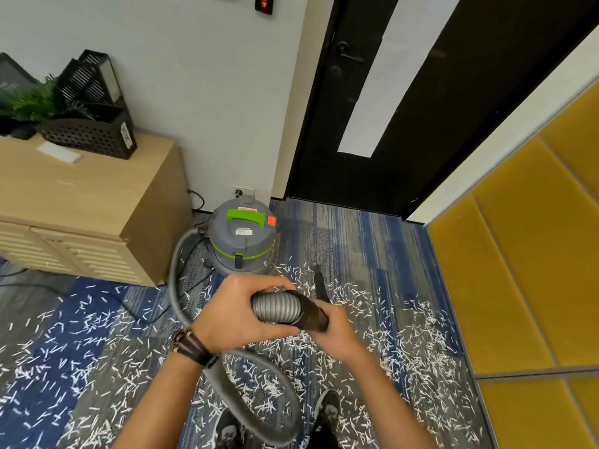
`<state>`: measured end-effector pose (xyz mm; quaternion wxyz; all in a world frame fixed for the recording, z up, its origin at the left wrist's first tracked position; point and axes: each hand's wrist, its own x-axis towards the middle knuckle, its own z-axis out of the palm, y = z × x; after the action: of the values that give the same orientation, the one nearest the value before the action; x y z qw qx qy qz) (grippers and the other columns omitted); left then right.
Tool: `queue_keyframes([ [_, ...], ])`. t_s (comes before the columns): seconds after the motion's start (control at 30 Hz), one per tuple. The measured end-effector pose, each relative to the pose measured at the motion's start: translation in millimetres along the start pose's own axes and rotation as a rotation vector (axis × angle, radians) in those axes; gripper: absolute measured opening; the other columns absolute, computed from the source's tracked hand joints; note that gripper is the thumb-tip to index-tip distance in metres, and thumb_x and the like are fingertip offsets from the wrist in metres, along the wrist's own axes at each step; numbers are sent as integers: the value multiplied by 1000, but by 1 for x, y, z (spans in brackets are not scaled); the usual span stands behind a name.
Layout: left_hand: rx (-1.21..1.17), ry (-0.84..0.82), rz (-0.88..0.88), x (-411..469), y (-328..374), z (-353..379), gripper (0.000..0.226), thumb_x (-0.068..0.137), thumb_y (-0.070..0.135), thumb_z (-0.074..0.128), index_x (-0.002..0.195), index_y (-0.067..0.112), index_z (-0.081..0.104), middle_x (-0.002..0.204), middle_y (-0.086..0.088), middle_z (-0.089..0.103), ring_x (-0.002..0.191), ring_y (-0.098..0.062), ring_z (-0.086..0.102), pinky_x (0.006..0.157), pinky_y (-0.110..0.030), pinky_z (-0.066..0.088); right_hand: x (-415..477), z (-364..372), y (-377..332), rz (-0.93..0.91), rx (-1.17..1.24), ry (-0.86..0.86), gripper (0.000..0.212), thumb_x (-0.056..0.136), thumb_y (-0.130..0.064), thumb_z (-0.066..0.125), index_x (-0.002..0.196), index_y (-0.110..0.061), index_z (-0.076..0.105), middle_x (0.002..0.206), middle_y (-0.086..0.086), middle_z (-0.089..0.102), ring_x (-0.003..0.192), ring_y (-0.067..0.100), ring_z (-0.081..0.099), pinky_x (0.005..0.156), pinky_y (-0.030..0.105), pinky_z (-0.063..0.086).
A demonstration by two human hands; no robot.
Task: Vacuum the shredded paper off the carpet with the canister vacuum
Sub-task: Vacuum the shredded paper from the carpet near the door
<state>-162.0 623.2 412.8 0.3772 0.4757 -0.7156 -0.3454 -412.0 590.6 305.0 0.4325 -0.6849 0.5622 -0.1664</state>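
Two hands meet on the hose [275, 307], in the air just in front of the vacuum [241, 238]. The left hand [233, 315] has its grip curled over the ribbed grey end. The right hand [342, 333] has its grip wrapped round the black cuff [312, 312] from below, so both are closed on the same piece. Beyond the cuff a dark tube [320, 283] slants down toward the carpet [363, 234], to the front right of the vacuum; whether it joins the cuff I cannot tell.

The vacuum is grey with a green handle and stands upright on the carpet against the wall. The hose leaves its left side, sweeps forward past the left wrist with its bracelets [191, 346], curls round by the shoes [327, 413] and rises to the hands.

Paper [421, 345] lies in white shreds across the carpet in front of the vacuum, left and right alike, some touching its base.

Left of the vacuum stands a wooden cabinet [97, 196] with black trays [90, 134] and a plant [35, 98] on top. To its right is a dark door [324, 124], and farther right are yellow panels [518, 254].
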Motion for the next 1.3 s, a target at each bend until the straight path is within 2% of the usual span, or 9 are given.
queue_keyframes([
  [0.07,-18,-1,-12,-3,1,0,50,64,28,103,107,24,78,87,30,68,79,7,65,78,-10,48,-6,3,2,19,8,12,29,83,0,72,103,-21,72,90,-2,73,85,8,67,74,24,49],
  [0.2,28,99,-3,-7,2,3,51,67,43,96,112,34,75,99,21,76,93,2,73,86,-28,57,6,-2,-1,-2,-34,80,34,79,-3,73,101,-29,73,88,-7,74,85,11,69,73,34,54],
  [0.3,57,158,-8,-8,5,2,56,67,48,93,118,37,72,104,21,77,97,5,72,90,-31,58,14,-3,-6,-28,-27,73,33,78,-3,75,102,-25,73,89,-3,75,85,16,71,76,44,58],
  [0.4,62,131,-4,-10,6,0,60,67,47,93,121,39,68,105,19,77,98,3,72,90,-34,59,13,2,-10,-45,17,51,30,78,1,72,102,-17,73,88,3,75,86,23,70,75,43,55],
  [0.67,0,140,31,-20,12,-4,56,66,49,95,117,33,77,106,19,78,99,2,74,91,-27,58,-11,1,-15,-54,52,18,31,82,-1,72,101,-26,73,85,-8,73,77,9,65,69,29,51],
  [0.97,59,190,4,-27,9,-14,58,67,49,95,119,35,74,107,19,78,99,5,72,92,-28,57,8,7,-29,-98,-26,33,28,79,3,72,94,-20,71,80,0,71,77,19,66,69,43,53],
  [1.07,38,190,-20,-31,6,-15,57,66,50,95,118,35,76,105,18,78,97,5,72,90,-30,58,7,13,-32,-81,-17,0,25,80,2,71,98,-16,71,83,4,71,79,21,67,69,40,52],
  [1.23,49,169,26,-38,14,-31,56,65,44,97,116,33,77,100,21,77,92,6,72,87,-23,56,-11,25,-40,-95,66,-14,27,82,1,72,96,-22,70,82,2,70,73,9,59,65,29,45],
  [1.3,53,183,30,-42,16,-34,55,66,45,96,117,33,77,102,21,77,93,7,72,87,-21,56,-14,26,-43,-109,73,-22,29,82,0,72,98,-23,71,84,1,72,75,13,62,67,32,48],
])
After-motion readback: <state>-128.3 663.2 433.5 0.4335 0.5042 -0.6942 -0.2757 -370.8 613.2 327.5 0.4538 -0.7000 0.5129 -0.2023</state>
